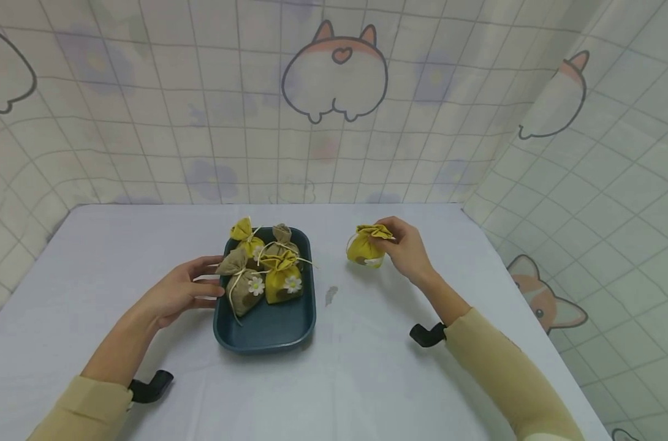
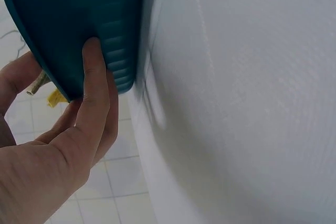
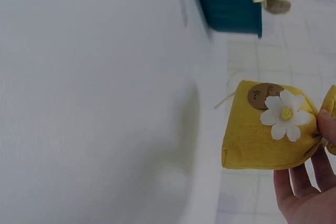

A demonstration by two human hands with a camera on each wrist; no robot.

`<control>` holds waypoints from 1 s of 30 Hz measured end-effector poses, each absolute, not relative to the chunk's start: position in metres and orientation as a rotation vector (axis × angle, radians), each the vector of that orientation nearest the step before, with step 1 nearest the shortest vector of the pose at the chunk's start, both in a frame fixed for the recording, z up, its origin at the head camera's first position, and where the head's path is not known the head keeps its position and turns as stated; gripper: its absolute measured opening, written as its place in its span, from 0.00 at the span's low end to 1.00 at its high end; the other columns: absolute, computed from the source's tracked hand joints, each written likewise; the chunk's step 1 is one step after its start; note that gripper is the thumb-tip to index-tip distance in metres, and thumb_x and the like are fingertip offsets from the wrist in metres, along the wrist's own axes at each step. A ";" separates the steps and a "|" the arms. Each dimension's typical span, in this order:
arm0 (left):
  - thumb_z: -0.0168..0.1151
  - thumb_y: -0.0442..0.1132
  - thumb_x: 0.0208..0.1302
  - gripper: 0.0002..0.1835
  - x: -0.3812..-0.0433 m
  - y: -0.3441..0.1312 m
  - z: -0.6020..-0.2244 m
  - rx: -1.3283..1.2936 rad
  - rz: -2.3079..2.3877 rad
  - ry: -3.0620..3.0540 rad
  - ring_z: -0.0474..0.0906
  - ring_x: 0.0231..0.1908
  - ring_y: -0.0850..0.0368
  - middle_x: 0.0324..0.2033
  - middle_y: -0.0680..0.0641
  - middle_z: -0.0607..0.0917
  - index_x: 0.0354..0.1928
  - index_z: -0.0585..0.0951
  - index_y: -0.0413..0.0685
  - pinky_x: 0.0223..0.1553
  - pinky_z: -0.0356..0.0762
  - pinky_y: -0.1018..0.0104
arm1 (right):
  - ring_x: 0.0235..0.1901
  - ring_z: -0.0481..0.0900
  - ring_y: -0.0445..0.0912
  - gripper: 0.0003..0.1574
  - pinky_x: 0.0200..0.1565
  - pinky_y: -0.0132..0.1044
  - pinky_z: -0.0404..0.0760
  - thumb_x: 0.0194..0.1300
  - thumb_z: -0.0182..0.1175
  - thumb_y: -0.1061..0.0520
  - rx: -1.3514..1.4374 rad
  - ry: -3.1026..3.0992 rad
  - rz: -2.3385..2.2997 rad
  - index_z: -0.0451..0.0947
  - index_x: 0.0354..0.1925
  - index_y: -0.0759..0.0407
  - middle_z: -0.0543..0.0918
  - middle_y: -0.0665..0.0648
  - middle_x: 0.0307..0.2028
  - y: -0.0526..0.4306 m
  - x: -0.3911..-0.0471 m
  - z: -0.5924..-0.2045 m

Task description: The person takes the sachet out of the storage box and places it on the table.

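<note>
My right hand (image 1: 407,248) pinches a yellow drawstring pouch (image 1: 365,250) by its gathered neck. In the right wrist view, the pouch (image 3: 262,127) bears a white fabric flower and a round brown tag, and hangs off the table with its shadow apart. To the left, my left hand (image 1: 179,293) rests its extended fingers on the left side of a dark teal tray (image 1: 268,334). The left wrist view has a fingertip against the outer wall of the tray (image 2: 58,19). Inside the tray sit two yellow pouches (image 1: 284,285) and two grey-brown pouches (image 1: 244,295).
A white cloth covers the table (image 1: 361,373), with a small grey mark (image 1: 331,295) right of the tray. Behind and to the right hangs a checked curtain (image 1: 246,122) printed with cartoon dogs. The pouches fill the tray's far part; its near floor shows bare.
</note>
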State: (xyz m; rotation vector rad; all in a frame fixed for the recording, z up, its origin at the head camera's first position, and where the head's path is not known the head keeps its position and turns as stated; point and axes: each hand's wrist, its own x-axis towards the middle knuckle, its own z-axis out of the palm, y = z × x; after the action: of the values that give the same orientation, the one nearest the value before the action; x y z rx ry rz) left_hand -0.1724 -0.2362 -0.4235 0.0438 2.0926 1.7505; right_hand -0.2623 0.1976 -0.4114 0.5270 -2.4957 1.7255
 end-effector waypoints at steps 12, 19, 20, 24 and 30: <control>0.66 0.29 0.66 0.48 -0.173 -0.237 -0.424 0.042 1.750 2.091 0.68 0.66 0.33 0.75 0.28 0.55 0.81 0.48 0.37 0.56 0.82 0.50 | 0.60 0.77 0.55 0.16 0.62 0.46 0.78 0.69 0.66 0.66 0.354 -2.622 1.662 0.78 0.54 0.69 0.82 0.65 0.57 0.209 -0.274 -0.425; 0.65 0.29 0.66 0.48 -0.175 -0.235 -0.423 0.044 1.746 2.092 0.66 0.68 0.31 0.75 0.28 0.55 0.81 0.48 0.36 0.56 0.82 0.50 | 0.58 0.79 0.52 0.20 0.59 0.43 0.80 0.67 0.68 0.64 0.383 -2.607 1.661 0.78 0.56 0.65 0.82 0.61 0.56 0.215 -0.284 -0.437; 0.65 0.29 0.65 0.48 -0.175 -0.235 -0.423 0.042 1.745 2.091 0.66 0.67 0.31 0.75 0.28 0.55 0.81 0.48 0.36 0.56 0.82 0.49 | 0.58 0.78 0.52 0.21 0.59 0.42 0.80 0.67 0.68 0.64 0.381 -2.611 1.668 0.77 0.57 0.66 0.82 0.62 0.56 0.215 -0.284 -0.436; 0.66 0.29 0.65 0.48 -0.175 -0.235 -0.424 0.038 1.745 2.088 0.68 0.66 0.32 0.75 0.28 0.55 0.80 0.48 0.36 0.56 0.82 0.49 | 0.59 0.77 0.53 0.26 0.61 0.45 0.79 0.67 0.69 0.64 0.388 -2.614 1.655 0.75 0.60 0.66 0.80 0.62 0.58 0.215 -0.282 -0.435; 0.66 0.29 0.65 0.48 -0.175 -0.236 -0.425 0.042 1.755 2.091 0.67 0.67 0.31 0.75 0.28 0.55 0.81 0.48 0.36 0.56 0.83 0.50 | 0.60 0.77 0.52 0.26 0.67 0.50 0.73 0.66 0.71 0.61 0.454 -2.539 1.550 0.75 0.59 0.62 0.81 0.59 0.57 0.209 -0.279 -0.426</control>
State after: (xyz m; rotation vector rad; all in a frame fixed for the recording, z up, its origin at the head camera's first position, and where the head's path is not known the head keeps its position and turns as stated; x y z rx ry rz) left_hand -0.1747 -0.2361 -0.4247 0.0420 2.0910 1.7552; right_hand -0.2793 0.2094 -0.4261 0.4537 -2.5392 1.5505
